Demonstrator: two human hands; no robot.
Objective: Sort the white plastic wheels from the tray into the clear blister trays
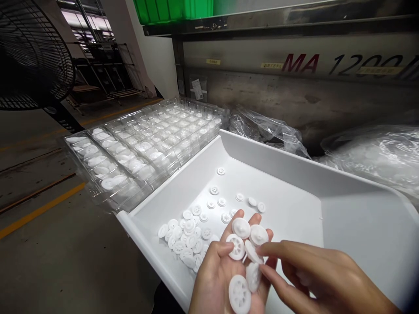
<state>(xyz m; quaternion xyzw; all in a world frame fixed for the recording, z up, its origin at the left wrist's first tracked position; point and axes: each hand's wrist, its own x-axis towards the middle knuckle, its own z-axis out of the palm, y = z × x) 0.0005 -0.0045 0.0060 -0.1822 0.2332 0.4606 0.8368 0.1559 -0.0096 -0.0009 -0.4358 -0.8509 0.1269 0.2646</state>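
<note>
The left hand [222, 279], palm up and cupped open, carries a small heap of round white plastic gear wheels [244, 255] spread from the palm to the fingertips, several showing spoked faces. The right hand [314, 279] reaches in from the right, thumb and forefinger closing on one wheel at the heap's right edge; whether it is fully pinched cannot be told. Both hands hover over the near corner of a large white plastic bin [294, 174] with sloped walls. On its floor, just left of the hands, lies a cluster of loose white wheels [186, 237], with single ones scattered farther back. Beyond the bin's left wall stand stacked clear plastic blister trays [140, 144], their pockets partly filled with white parts. Behind: crumpled clear plastic bags [265, 131], a grey machine housing [294, 83], a green crate [173, 9], a black fan guard [32, 56].
</note>
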